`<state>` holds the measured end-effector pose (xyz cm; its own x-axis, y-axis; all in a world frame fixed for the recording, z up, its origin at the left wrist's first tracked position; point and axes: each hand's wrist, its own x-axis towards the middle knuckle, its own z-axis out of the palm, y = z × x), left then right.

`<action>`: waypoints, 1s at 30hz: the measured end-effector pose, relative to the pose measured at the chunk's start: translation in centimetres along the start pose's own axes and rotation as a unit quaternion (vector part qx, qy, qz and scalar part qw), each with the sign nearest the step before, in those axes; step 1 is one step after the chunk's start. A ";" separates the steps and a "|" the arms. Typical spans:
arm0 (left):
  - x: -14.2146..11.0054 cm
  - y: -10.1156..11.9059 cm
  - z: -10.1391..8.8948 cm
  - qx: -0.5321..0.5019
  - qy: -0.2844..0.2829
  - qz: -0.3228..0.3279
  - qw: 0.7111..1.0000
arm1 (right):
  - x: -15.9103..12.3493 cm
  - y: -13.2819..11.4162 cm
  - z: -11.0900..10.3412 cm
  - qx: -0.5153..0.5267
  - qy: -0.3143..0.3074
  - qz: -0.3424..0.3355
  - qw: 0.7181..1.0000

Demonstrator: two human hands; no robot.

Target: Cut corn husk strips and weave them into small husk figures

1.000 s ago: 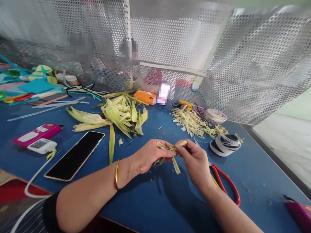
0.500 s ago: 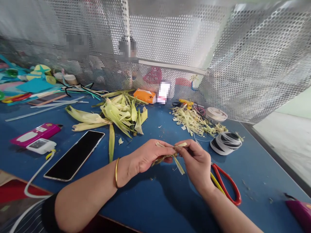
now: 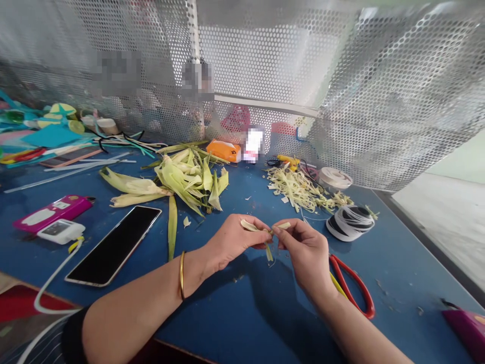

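Above the blue table (image 3: 235, 313), my left hand (image 3: 231, 240) and my right hand (image 3: 305, 250) meet fingertip to fingertip. Both pinch a small bundle of pale green leaf strips (image 3: 265, 232). Short ends of the strips stick out above the fingers and one end hangs down between the hands. A gold bangle sits on my left wrist. Red-handled scissors (image 3: 354, 288) lie on the table just right of my right hand.
A heap of green husk leaves (image 3: 189, 177) lies behind the hands, shredded strips (image 3: 299, 189) to the back right. A black-and-white tape roll (image 3: 350, 222), a black phone (image 3: 113, 245), pink and white devices (image 3: 53, 215) and a perforated metal screen (image 3: 341, 101) surround the spot.
The hands have drawn the strip bundle tighter and slightly upward; the hanging end between them now looks shorter. The view has shifted a little.
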<state>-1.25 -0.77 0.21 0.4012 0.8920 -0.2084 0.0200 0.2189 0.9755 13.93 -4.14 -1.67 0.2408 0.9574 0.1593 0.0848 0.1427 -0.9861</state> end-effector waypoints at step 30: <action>1.0 -0.3 -1.2 -0.120 -0.006 -0.074 0.990 | 1.7 0.9 -0.9 -0.054 -0.178 0.035 0.982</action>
<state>-2.00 0.50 -0.40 0.4208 0.8386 -0.3459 -0.1373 0.4358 0.8895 15.32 -2.63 -2.24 -0.1011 0.9939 0.0451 0.1869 0.0634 -0.9803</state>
